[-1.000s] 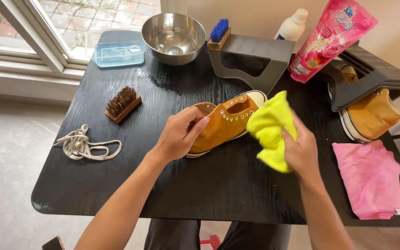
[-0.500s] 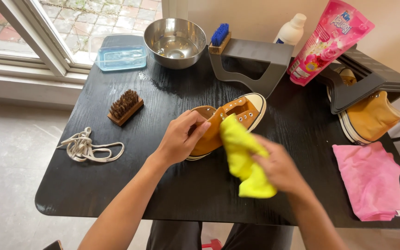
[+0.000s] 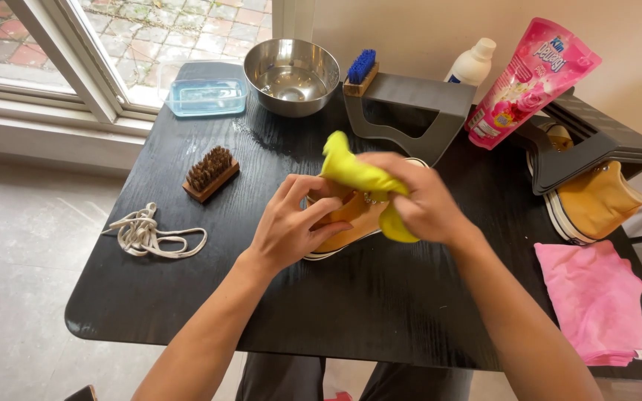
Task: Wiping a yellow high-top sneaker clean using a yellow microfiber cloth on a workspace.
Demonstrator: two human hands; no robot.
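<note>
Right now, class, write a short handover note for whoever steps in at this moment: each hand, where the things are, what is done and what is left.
Left hand steadies the tan shoe on the black table.
Right hand grips the yellow cloth, pressed on the shoe.
Second shoe sits at the right edge under a grey stand; pink cloth beside it.
Done: laces are out, lying left.
Left: wiping seems unfinished; how clean the shoe is cannot be told.

Domestic interior, set up for shoe cleaning. A black wooden surface [image 3: 380,312] stands beside a floor-level window [image 3: 76,67] in the upper left of the frame, brick paving visible outside. A plain beige wall runs across the upper right, pale floor tiles at lower left. Household items present: steel bowl [image 3: 291,76], bristle brush [image 3: 210,173], pink cloth [image 3: 596,297].
</note>
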